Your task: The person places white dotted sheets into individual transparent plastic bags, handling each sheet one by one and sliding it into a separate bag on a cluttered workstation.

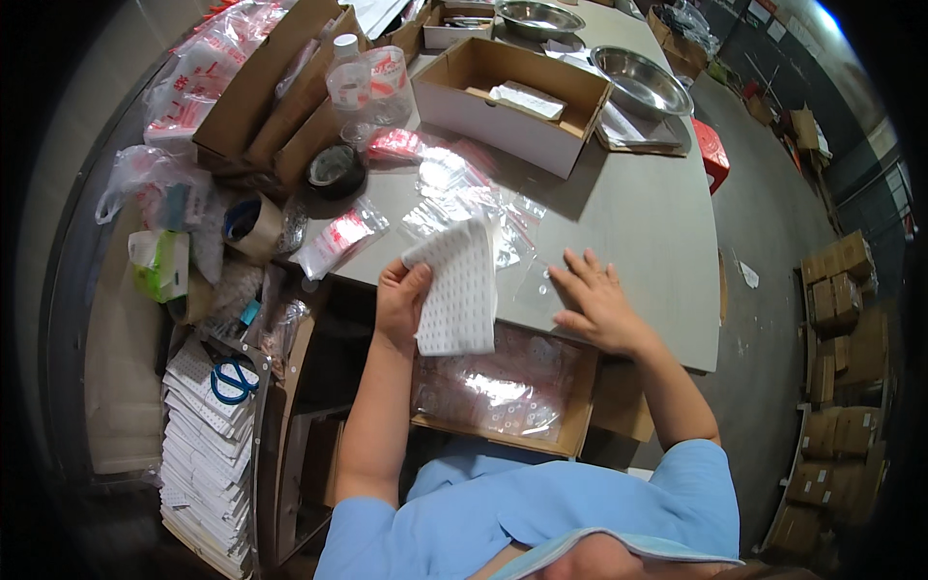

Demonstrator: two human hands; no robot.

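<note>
My left hand (398, 307) is closed round the left edge of a folded white sheet (456, 295) printed with rows of small marks. It holds the sheet upright above the near edge of the table. My right hand (597, 302) lies on the tabletop with fingers spread, palm down. Its fingertips rest at a clear plastic bag (527, 282) with a small white round spot. Beyond the sheet lie several clear zip bags (454, 184) in a loose heap. Below the table edge, under both hands, a cardboard box (580, 411) holds many clear bags.
A white-sided cardboard box (512, 121) stands farther back, beside a steel bowl (641, 82). Black tape (336, 171), a plastic bottle (346, 72) and red-printed bags (340, 237) crowd the left. Blue scissors (233, 382) lie on stacked printed sheets (208, 464). Cartons (836, 367) line the right.
</note>
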